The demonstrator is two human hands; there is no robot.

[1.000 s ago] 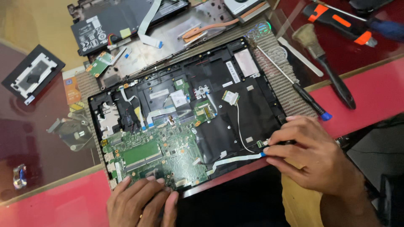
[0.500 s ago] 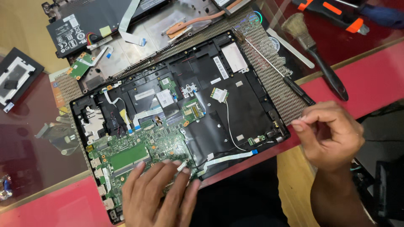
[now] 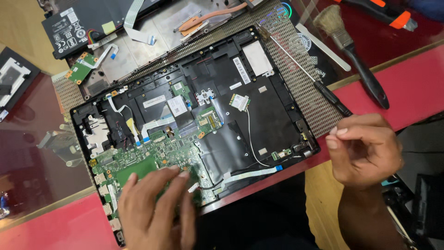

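The left hand (image 3: 155, 210) lies open and flat on the green motherboard (image 3: 152, 159) to steady the laptop chassis (image 3: 273, 115), while the right hand (image 3: 365, 148), just right of it, pinches its fingertips on nothing visible.

— What is the work surface like?
— A table (image 3: 41, 139) with a dark red glass top that mirrors the things above it, edged by a bright red band (image 3: 407, 78) and thin wooden trim.
— And beyond it?
— Tan wood (image 3: 21, 32) at the upper left; dark shadow below.
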